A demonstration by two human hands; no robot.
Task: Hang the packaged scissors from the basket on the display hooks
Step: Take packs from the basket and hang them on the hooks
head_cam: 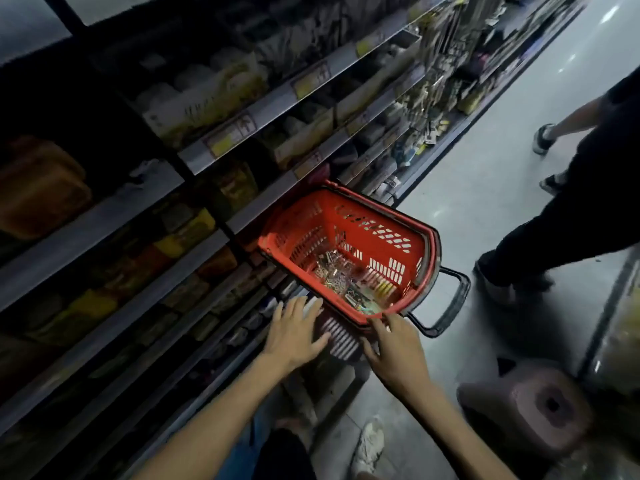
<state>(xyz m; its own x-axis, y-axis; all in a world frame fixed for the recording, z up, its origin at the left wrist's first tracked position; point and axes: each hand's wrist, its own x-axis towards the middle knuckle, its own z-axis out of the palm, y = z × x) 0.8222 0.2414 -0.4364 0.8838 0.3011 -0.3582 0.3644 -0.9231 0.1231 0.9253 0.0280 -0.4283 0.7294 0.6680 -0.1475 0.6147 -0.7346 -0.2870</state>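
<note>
Just beyond right grip [394, 351], packaged scissors [346, 282]

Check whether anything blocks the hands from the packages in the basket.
Nothing visible covers the packages in the open-topped red basket. Only its near wall stands between: the left hand is outside it, the right hand at its rim.

Packages [341, 278] in the red basket [377, 216] are blurred, so their contents cannot be identified. Shelf goods [204, 95] lie in deep shadow, their price labels [310, 80] illegible. A bystander [568, 216] is cut off by the right edge.
</note>
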